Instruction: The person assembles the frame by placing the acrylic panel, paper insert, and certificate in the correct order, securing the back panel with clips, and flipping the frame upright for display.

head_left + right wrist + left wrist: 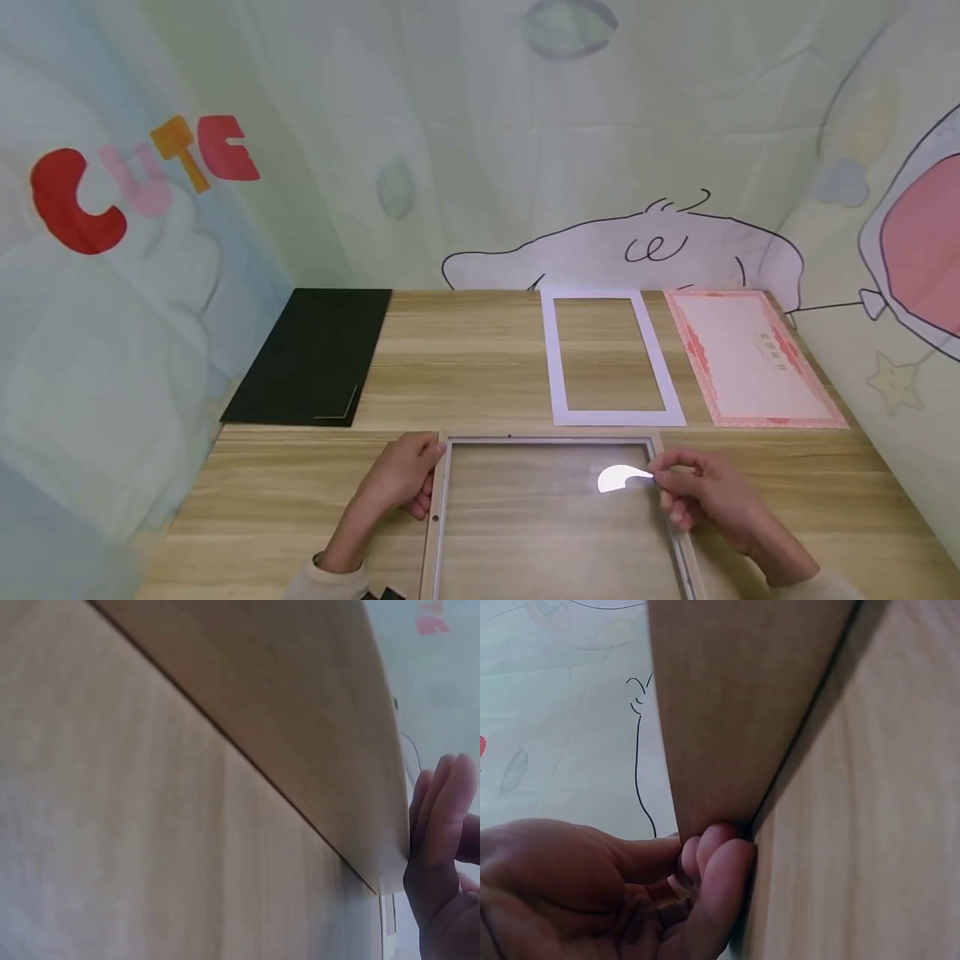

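Observation:
A light wooden picture frame (430,542) lies at the front of the table, with a clear sheet (555,517) inside it that shows a bright glare near the right. At the frame's upper left corner my left hand (405,471) grips the side piece, thumb on top. In the left wrist view, the fingertips (731,859) of that hand curl against the outer side, low by the tabletop. My right hand (701,492) is at the upper right corner, thumb and index finger pinching the clear sheet's edge. The right wrist view shows its fingers (450,802) beside the frame's outer side.
Behind the frame, a black backing board (307,358) lies at the left. A white mat border (611,418) and a pink-edged certificate (750,358) lie at the back right. Printed cloth (480,150) hangs around the wooden table (457,358).

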Demonstrator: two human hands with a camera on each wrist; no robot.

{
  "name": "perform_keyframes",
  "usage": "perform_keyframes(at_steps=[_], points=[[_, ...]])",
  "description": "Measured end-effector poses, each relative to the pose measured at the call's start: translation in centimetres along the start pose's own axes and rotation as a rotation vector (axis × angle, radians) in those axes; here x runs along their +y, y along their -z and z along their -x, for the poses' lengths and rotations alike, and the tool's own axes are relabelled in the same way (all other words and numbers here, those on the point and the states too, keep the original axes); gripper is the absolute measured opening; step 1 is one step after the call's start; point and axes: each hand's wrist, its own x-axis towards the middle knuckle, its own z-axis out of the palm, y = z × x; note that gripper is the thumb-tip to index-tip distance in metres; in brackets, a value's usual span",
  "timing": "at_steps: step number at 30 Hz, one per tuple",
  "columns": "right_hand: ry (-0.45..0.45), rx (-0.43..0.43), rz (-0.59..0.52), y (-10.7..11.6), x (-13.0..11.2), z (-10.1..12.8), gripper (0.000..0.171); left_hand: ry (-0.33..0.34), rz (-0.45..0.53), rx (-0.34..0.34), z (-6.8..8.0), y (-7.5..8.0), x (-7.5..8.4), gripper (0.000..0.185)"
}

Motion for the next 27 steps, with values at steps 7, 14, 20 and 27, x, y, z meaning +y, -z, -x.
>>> perform_keyframes(at_steps=[7,14,20,27], points=[[-0.015,0.038,0.023,-0.28,-0.04,0.22,0.026,0.014,-0.002,0.009,0.11,0.05,0.04,0.032],[-0.011,0.025,-0.021,-0.08,0.03,0.48,0.019,0.016,-0.006,0.01,0.15,0.06,0.0,0.033],[-0.024,0.042,-0.024,-0.2,0.08,0.55,0.02,0.021,-0.005,0.013,0.17,0.07,0.03,0.033],[-0.017,0.0,-0.071,0.07,0.24,0.66,0.014,0.022,-0.006,0.013,0.13,-0.01,0.07,0.033]])
